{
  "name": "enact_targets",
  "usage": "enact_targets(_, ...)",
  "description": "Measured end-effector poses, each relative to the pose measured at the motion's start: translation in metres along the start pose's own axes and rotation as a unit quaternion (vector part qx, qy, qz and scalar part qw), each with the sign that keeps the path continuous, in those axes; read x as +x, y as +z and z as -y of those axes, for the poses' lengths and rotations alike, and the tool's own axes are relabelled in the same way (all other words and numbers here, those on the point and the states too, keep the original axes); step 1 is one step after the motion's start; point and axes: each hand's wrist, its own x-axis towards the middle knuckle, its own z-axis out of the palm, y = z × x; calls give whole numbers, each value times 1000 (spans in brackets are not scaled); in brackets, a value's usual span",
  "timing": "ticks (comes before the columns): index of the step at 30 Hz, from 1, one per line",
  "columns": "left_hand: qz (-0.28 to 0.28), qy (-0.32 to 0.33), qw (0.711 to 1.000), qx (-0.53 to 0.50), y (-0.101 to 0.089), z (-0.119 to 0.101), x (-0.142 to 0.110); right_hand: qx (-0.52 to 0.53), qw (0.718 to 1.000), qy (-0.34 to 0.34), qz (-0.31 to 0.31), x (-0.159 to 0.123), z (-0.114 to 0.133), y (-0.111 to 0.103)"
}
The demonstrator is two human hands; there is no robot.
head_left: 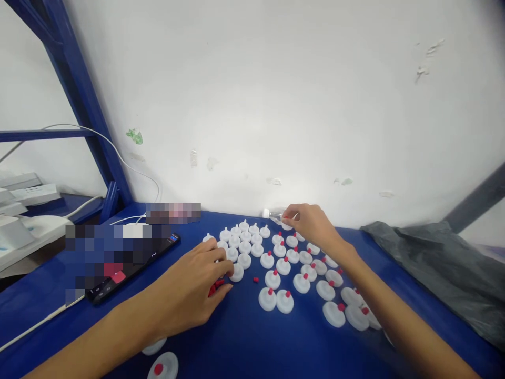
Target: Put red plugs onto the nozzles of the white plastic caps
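Note:
My left hand (pixel 193 279) is closed around several small red caps (pixel 215 287), its palm half hiding them. Its fingertips rest beside or against a white disc-shaped lid (pixel 235 273) with a short spout; I cannot tell whether they touch. Similar white lids (pixel 244 246) without red tips cluster just beyond that hand. At the far edge of the table my right hand (pixel 310 223) pinches a white lid (pixel 287 224) between thumb and fingers, red showing near the fingertips. One loose red cap (pixel 256 280) lies between the hands. Red-tipped lids (pixel 283 265) spread below my right forearm.
A clear bottle with a white top (pixel 267 213) lies against the wall by my right hand. On the left are a phone (pixel 134 271) and a white cable (pixel 51 316). Grey plastic sheeting (pixel 434 268) covers the right side. Another red-tipped lid (pixel 169 363) sits at the near edge.

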Motion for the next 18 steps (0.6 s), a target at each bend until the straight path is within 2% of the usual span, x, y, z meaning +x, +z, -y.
enact_targets(6, 38, -7, 999, 14, 2, 1, -1, -22, 996, 0, 81, 0, -14, 24)
enact_targets(10, 41, -5, 999, 19, 6, 1, -1, -8, 998, -12, 58, 0, -11, 15)
enact_targets(13, 45, 1, 999, 24, 7, 1, -1, 23, 998, -50, 41, -6, 7, -3)
enact_targets(16, 43, 9, 999, 24, 7, 1, 0, 63, 987, -125, 74, -20, 34, -15)
enact_targets(18, 28, 11, 999, 20, 6, 1, 1, 75, 978, -167, 104, -30, 51, -13)
